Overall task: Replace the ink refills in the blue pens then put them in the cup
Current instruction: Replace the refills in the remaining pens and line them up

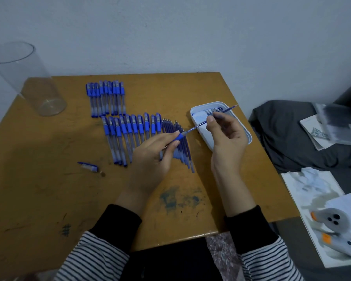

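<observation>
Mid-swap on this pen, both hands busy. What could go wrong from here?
1. The small tip piece lies loose by the cap; a sleeve could sweep it off.
2. The left hand holds the barrel right over the loose refills, so the refill pinched by the right hand might get mixed in with them.
3. The clear cup stands at the table's far left corner and may tip easily.

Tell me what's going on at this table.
A person is changing pen refills. The left hand grips a blue pen, and the right hand pinches the refill sticking out of it, above the white tray. On the table lie capped pens and loose refills; the clear cup holds nothing.
</observation>
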Motion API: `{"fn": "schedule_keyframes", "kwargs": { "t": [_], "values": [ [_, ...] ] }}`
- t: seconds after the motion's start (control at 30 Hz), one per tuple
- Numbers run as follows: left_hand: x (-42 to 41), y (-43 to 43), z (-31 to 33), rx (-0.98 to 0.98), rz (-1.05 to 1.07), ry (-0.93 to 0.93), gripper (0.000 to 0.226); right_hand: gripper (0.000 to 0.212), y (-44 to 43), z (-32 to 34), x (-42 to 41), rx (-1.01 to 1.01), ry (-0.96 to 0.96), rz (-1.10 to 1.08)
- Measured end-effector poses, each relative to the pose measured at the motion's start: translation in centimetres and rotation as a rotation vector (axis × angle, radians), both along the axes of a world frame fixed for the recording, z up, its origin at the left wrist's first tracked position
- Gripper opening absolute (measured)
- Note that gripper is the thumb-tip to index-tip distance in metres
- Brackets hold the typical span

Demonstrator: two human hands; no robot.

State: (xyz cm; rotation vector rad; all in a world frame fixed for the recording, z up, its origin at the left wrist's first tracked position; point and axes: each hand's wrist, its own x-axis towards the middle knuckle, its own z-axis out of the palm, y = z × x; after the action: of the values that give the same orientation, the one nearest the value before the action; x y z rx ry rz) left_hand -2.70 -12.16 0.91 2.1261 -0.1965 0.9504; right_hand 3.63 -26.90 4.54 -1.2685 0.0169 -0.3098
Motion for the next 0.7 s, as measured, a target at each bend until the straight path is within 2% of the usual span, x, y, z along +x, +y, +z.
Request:
{"fn": "schedule_keyframes", "kwargs": {
  "t": [0.33,0.47,0.57,0.7],
  "values": [
    [-0.1,0.1,0.0,0.010,-0.010,-0.007,0.026,0.017,0.4,-0.2,-0.3,0.037,0.020,0.002],
    [-0.1,0.2,-0.1,0.010,0.020,-0.019,0.025,0.013,0.3,0.1,-0.6,0.002,-0.032,0.005],
    [-0.1,0.2,-0.1,0.018,0.047,-0.025,0.025,0.013,0.2,0.7,-1.0,-0.077,-0.122,0.021],
    [-0.1,0.1,0.2,0.039,0.043,-0.024,0.025,0.012,0.5,0.5,-1.9,-0.282,-0.233,0.092]
  ]
}}
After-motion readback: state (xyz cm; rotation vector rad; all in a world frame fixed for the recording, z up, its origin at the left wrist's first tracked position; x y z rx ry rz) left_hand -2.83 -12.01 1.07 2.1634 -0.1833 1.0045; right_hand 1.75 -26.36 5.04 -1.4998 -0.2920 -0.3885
